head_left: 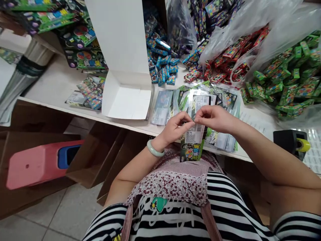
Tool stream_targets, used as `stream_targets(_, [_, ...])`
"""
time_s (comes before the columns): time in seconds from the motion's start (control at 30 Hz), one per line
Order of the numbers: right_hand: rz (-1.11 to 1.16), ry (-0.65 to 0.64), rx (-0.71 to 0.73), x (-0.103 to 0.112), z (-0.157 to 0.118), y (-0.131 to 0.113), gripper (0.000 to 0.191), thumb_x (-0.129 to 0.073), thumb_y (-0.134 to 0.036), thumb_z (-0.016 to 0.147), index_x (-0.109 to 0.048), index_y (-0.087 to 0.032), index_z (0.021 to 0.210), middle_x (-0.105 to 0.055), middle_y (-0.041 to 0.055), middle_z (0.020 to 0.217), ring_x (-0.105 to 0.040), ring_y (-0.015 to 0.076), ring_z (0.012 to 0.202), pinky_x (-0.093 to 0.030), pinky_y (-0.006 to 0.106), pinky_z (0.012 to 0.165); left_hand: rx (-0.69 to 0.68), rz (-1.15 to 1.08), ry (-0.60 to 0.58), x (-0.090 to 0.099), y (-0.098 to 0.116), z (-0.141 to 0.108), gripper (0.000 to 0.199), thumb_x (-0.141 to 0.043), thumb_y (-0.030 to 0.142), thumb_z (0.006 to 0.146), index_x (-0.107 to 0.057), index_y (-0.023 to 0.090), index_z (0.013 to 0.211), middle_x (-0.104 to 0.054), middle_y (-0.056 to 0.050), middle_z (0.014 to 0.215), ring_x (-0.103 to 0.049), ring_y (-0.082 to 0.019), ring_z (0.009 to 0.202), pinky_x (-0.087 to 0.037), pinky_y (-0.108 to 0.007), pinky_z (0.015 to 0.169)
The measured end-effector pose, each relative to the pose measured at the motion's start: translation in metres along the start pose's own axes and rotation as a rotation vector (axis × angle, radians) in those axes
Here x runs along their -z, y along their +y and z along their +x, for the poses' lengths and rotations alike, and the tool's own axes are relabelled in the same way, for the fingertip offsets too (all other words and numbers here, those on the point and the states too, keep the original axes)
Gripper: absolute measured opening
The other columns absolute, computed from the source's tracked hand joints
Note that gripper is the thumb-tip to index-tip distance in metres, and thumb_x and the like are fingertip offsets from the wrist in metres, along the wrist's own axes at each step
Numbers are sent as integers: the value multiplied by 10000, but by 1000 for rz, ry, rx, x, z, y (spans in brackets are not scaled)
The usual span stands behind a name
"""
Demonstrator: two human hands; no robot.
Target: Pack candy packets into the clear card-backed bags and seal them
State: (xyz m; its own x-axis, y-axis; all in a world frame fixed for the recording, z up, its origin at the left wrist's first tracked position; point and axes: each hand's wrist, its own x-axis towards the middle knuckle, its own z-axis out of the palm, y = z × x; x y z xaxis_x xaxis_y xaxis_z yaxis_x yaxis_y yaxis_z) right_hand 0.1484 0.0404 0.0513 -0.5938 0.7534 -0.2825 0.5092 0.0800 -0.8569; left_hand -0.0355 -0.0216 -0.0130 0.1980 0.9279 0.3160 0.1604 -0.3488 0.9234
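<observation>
My left hand (pixel 177 127), with a pale green bangle at its wrist, is closed in a pinch. My right hand (pixel 213 117) is closed too, its fingertips meeting those of the left. Between them they hold a flat printed packaging bag (pixel 191 152) in black and green, which hangs down over the table's front edge. What the fingertips do at the bag's upper part is too small to make out. Under and behind the hands lie more flat packaging bags (pixel 229 100), spread in a loose pile. To the left of them is a stack of similar clear-fronted bags (pixel 162 105).
An open white box (pixel 129 102) stands left of the bags. Heaps of small blue boxes (pixel 165 68), red boxes (pixel 230 53) and green boxes (pixel 288 83) lie behind, partly in clear plastic. A tape dispenser (pixel 289 142) sits right. Cardboard boxes and a pink stool (pixel 37 164) are below left.
</observation>
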Motion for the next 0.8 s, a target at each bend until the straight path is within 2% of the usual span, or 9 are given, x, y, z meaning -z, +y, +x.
stream_targets(0.17, [-9,15,-32,-3,10,2,99,-652,-217,755,-612,-191,669,-593,-13,641,-486,113,611,-384,266,594,-12,59,59,-2,-6,-3,170,-691,303,875,-565,194,840,-580,16,778,-566,-103,727,-476,-234,669])
stream_targets(0.3, [214,-110,-129,-14,18,7,102,-631,-139,756,-589,-196,683,-602,-24,645,-538,122,629,-439,255,628,-10,109,89,-1,-7,-2,249,-732,261,825,-565,204,1000,-600,8,899,-625,-106,795,-528,-227,715])
stream_targets(0.37, [309,-164,-176,-19,22,12,119,-600,-112,767,-591,-197,684,-640,-24,655,-582,131,626,-468,255,627,-20,131,-2,1,-4,3,316,-701,253,846,-569,213,1131,-640,-17,981,-654,-122,844,-548,-248,759])
stream_targets(0.47, [285,-92,-190,-8,22,29,110,-599,-117,784,-647,-192,719,-692,-12,688,-637,157,644,-502,273,640,-27,190,-164,10,1,10,222,-621,268,899,-651,207,1110,-692,-42,991,-666,-153,891,-548,-274,797])
stream_targets(0.57, [179,172,-187,41,9,63,134,-563,-168,863,-672,-173,940,-731,44,884,-669,198,849,-517,327,801,73,219,-73,27,1,9,169,-627,309,880,-718,207,980,-715,-34,932,-666,-170,864,-543,-277,755])
stream_targets(0.63, [50,491,-193,92,-6,95,279,-499,-173,915,-592,-149,1176,-658,124,1222,-584,231,1141,-435,386,1001,203,201,155,40,-4,5,157,-674,319,829,-731,222,939,-728,-14,941,-663,-174,862,-540,-277,740])
stream_targets(0.67, [-141,753,-228,118,-14,112,319,-520,-182,910,-571,-124,1220,-618,159,1288,-555,249,1194,-410,394,1038,262,165,298,45,-7,4,154,-694,310,801,-732,230,927,-731,0,932,-659,-169,851,-536,-271,732])
stream_targets(0.73, [-431,1059,-369,165,-28,144,460,-571,-171,884,-495,-71,1326,-501,225,1428,-440,290,1340,-321,419,1125,333,72,533,51,-14,2,170,-714,288,754,-726,240,917,-728,21,898,-648,-150,801,-529,-255,705])
stream_targets(0.8, [-473,1086,-576,197,-37,168,541,-668,-141,801,-499,-45,1306,-505,261,1412,-427,334,1352,-314,450,1124,328,43,614,49,-20,5,193,-675,292,761,-705,243,945,-721,22,902,-649,-140,770,-535,-256,689])
